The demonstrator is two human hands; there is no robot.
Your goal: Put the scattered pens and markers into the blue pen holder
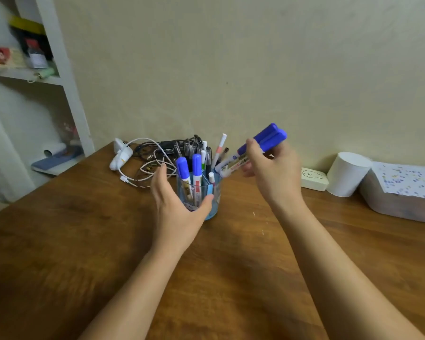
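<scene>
At far left a white shelving unit (66,77) holds a dark bottle with a red cap (36,56) and blurred packets that cannot be made out. On the brown wooden table (71,241), against the wall, lies a tangle of white and black cables (155,155) with a white charger block (120,154).

The left hand (176,202) is spread wide, fingers (160,177) curved behind the left side of the translucent blue plastic pen holder (211,207) and thumb at its front; whether skin meets plastic cannot be told, and it grasps nothing firmly. The holder stands upright near the table's back edge. Inside its divided compartments stand two white markers with blue caps (190,173), several slim pens (207,155) and a white pen with a pink band (220,147); the lower parts blur behind the wall and hand.

The right hand (271,173) is clenched on two blue-capped white markers (253,149), held tilted with caps up and to the right, lower ends at the holder's rim.

Further right sit a small white box with a dog drawing (313,179), a white paper roll (347,174) and a white bin under a speckled sheet (402,192), cut off by the edge.
</scene>
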